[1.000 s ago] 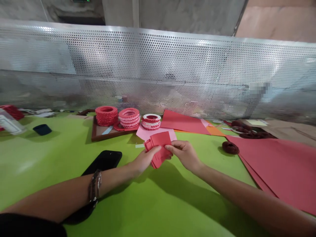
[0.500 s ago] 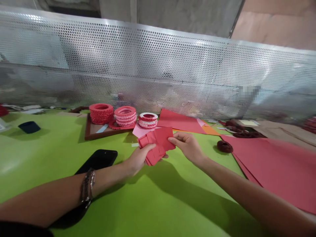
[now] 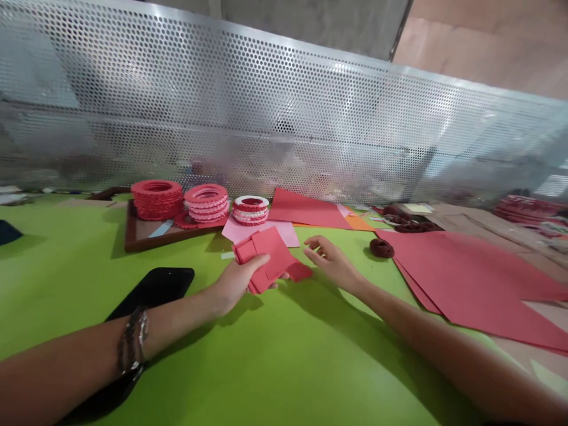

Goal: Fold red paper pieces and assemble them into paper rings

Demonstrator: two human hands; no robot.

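My left hand [image 3: 237,281] grips a stack of red paper pieces [image 3: 266,254], thumb on top and fingers underneath. The pieces are fanned unevenly, and one red piece [image 3: 300,271] juts out at the right, below the rest. Just right of the stack, my right hand [image 3: 331,260] hovers with its fingers slightly bent and apart, holding nothing that I can see. A black phone [image 3: 153,290] lies on the green table [image 3: 284,367] beside my left forearm.
Behind my hands, stacks of red [image 3: 157,200] and pink rings [image 3: 206,204] stand on a brown tray [image 3: 151,239]. Red-and-white rings [image 3: 251,211] sit on pink paper. Large red sheets [image 3: 470,272] and a dark yarn bundle [image 3: 381,248] lie right. A perforated metal screen [image 3: 266,100] crosses the back.
My right hand has let go of the red paper and drawn a little away from it. My left hand still holds the stack. The whole view has shifted to the right.
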